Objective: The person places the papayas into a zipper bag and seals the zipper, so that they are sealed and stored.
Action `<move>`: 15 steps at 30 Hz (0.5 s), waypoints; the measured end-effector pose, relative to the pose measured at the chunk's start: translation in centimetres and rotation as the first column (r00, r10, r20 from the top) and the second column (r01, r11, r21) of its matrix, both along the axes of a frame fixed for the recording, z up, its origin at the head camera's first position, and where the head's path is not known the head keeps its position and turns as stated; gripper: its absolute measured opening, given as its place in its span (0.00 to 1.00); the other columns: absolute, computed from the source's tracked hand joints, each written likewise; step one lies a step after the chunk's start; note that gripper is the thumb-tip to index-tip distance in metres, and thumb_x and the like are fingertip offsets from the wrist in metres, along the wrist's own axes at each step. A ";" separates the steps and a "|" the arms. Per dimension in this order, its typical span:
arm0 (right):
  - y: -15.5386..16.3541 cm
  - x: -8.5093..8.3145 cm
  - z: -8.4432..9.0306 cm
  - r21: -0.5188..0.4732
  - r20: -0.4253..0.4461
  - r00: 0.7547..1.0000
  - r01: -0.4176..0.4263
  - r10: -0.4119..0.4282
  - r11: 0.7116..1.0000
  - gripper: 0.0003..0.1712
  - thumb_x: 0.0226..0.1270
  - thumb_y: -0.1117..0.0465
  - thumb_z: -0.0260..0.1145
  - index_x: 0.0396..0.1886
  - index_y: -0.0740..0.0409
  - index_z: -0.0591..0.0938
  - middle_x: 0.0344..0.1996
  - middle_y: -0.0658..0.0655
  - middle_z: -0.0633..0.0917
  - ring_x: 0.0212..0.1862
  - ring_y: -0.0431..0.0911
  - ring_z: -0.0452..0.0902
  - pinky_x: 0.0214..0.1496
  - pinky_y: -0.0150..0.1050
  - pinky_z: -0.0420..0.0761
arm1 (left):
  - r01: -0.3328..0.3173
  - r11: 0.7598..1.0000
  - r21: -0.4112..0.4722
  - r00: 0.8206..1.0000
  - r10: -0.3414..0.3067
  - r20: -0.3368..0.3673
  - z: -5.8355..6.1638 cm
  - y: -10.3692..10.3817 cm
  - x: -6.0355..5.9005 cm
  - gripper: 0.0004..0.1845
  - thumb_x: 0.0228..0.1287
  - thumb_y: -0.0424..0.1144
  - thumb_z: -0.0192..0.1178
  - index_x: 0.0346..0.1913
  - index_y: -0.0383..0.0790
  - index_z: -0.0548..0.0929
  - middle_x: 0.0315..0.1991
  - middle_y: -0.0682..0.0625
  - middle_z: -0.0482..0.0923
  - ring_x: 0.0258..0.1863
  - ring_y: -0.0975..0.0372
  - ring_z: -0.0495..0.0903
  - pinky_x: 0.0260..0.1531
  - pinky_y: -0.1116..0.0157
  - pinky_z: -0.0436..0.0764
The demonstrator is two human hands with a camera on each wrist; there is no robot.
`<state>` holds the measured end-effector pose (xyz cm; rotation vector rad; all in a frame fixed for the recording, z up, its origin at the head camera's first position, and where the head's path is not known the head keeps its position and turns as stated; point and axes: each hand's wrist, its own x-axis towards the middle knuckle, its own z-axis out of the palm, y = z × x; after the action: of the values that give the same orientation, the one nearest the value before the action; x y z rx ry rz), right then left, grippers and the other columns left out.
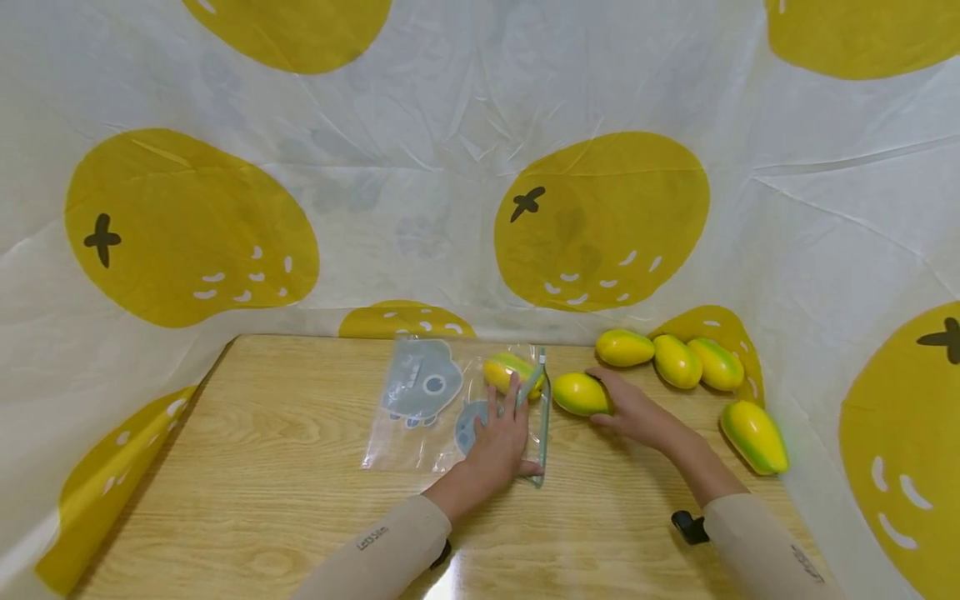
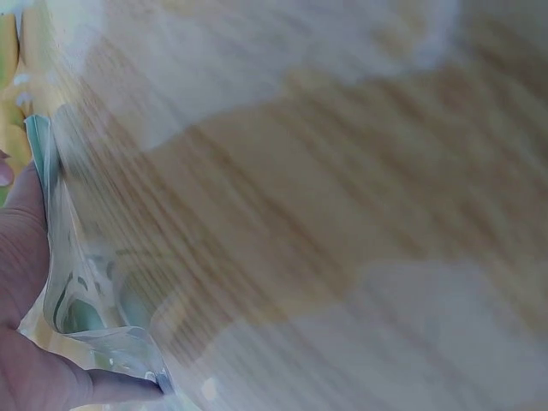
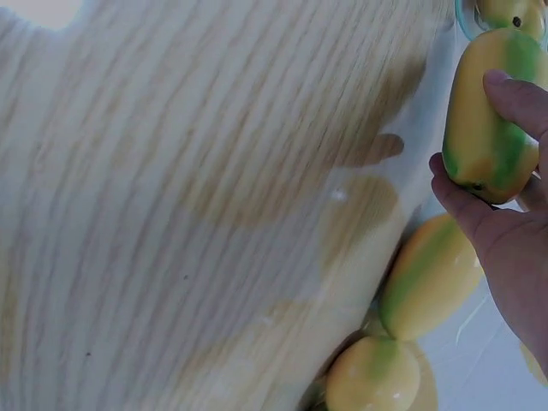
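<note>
A clear zip bag point(image 1: 420, 400) with a blue cartoon print lies flat on the wooden table point(image 1: 262, 467). One yellow-green mango point(image 1: 504, 369) is inside it near the mouth. My left hand point(image 1: 510, 425) holds the bag's open edge point(image 1: 542, 417), thumb under and fingers on top; in the left wrist view the bag point(image 2: 73, 291) sits pinched against my left hand point(image 2: 26, 257). Just right of the opening, my right hand point(image 1: 611, 402) grips a second mango point(image 1: 579, 393), with thumb and fingers curled round the mango point(image 3: 484, 120) in the right wrist view.
Three more mangoes point(image 1: 625, 347) point(image 1: 677, 361) point(image 1: 716, 364) lie in a row at the table's back right, and another mango point(image 1: 753, 436) sits near the right edge. A white cloth point(image 1: 450, 167) with yellow fruit print walls in the table on three sides.
</note>
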<state>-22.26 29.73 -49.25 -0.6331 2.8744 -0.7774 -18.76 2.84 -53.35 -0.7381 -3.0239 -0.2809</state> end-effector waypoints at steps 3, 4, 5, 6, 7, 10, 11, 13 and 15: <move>-0.5 -0.1 0.2 0.010 0.018 1.000 0.006 -0.006 1.000 0.43 0.67 0.65 0.73 0.75 0.71 0.62 0.72 0.75 0.69 0.73 0.70 0.66 0.72 0.67 0.66 | -0.004 1.000 -0.006 1.000 0.004 -0.005 0.0 0.0 0.0 0.68 0.42 0.72 0.74 0.80 0.36 0.59 0.85 0.38 0.31 0.79 0.32 0.50 0.53 0.36 0.81; -0.7 -0.2 0.2 0.013 0.023 1.000 0.008 -0.008 1.000 0.43 0.67 0.65 0.73 0.75 0.71 0.62 0.72 0.75 0.69 0.73 0.69 0.65 0.73 0.67 0.66 | -0.005 1.000 -0.010 1.000 0.005 -0.008 0.0 0.0 0.0 0.68 0.41 0.73 0.74 0.80 0.36 0.59 0.85 0.38 0.31 0.79 0.32 0.50 0.53 0.36 0.82; -0.8 -0.2 0.2 0.015 0.027 1.000 0.010 -0.010 1.000 0.43 0.67 0.65 0.73 0.75 0.70 0.62 0.72 0.74 0.69 0.73 0.69 0.65 0.73 0.67 0.66 | -0.007 1.000 -0.017 1.000 0.007 -0.011 0.0 0.0 0.0 0.68 0.41 0.73 0.74 0.80 0.36 0.60 0.85 0.39 0.32 0.79 0.32 0.51 0.53 0.36 0.82; -1.0 -0.2 0.3 0.017 0.033 0.999 0.011 -0.011 1.000 0.43 0.67 0.64 0.73 0.76 0.70 0.62 0.72 0.74 0.69 0.73 0.69 0.65 0.73 0.66 0.66 | -0.009 1.000 -0.025 1.000 0.008 -0.013 0.0 0.0 0.0 0.68 0.41 0.73 0.73 0.80 0.36 0.60 0.85 0.39 0.32 0.79 0.32 0.51 0.53 0.37 0.82; -1.0 -0.3 0.3 0.019 0.036 0.999 0.010 -0.010 1.000 0.43 0.67 0.64 0.73 0.76 0.70 0.62 0.73 0.74 0.69 0.74 0.69 0.65 0.73 0.66 0.66 | -0.011 0.999 -0.033 1.000 0.010 -0.017 0.0 0.0 0.0 0.68 0.41 0.74 0.73 0.80 0.36 0.61 0.85 0.39 0.32 0.79 0.33 0.51 0.52 0.37 0.82; -1.2 -0.3 0.2 0.015 0.032 0.999 0.003 -0.003 1.000 0.43 0.67 0.64 0.73 0.76 0.70 0.62 0.73 0.74 0.69 0.74 0.68 0.65 0.74 0.66 0.66 | -0.010 0.999 -0.033 1.000 0.010 -0.012 -0.1 0.1 0.0 0.68 0.41 0.74 0.73 0.80 0.37 0.61 0.85 0.40 0.32 0.79 0.33 0.51 0.53 0.37 0.82; -1.3 -0.2 0.2 0.013 0.024 1.000 -0.002 0.001 1.000 0.43 0.67 0.64 0.73 0.75 0.70 0.62 0.72 0.74 0.69 0.73 0.69 0.65 0.73 0.66 0.66 | -0.010 0.999 -0.032 1.000 0.010 -0.010 -0.1 0.1 0.0 0.68 0.41 0.73 0.74 0.80 0.38 0.60 0.85 0.40 0.32 0.79 0.33 0.51 0.53 0.37 0.82; -1.5 -0.3 0.0 0.012 0.010 1.000 -0.010 0.010 1.000 0.43 0.67 0.63 0.73 0.75 0.71 0.63 0.72 0.74 0.70 0.73 0.68 0.66 0.73 0.66 0.66 | -0.008 1.000 -0.022 1.000 0.008 -0.003 -0.1 0.1 -0.1 0.67 0.41 0.73 0.74 0.81 0.38 0.60 0.85 0.41 0.32 0.79 0.33 0.50 0.53 0.37 0.82; -1.8 -0.3 0.0 0.008 -0.004 1.000 -0.017 0.017 1.000 0.43 0.67 0.62 0.74 0.75 0.71 0.64 0.71 0.74 0.71 0.73 0.68 0.66 0.73 0.65 0.66 | -0.007 1.000 -0.018 1.000 0.007 0.003 -0.1 0.1 -0.1 0.67 0.41 0.72 0.74 0.81 0.39 0.59 0.86 0.42 0.31 0.79 0.33 0.51 0.54 0.36 0.81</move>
<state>-22.54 27.96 -49.29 -0.6582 2.8701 -0.7634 -18.81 2.97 -53.45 -0.7294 -3.0349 -0.2558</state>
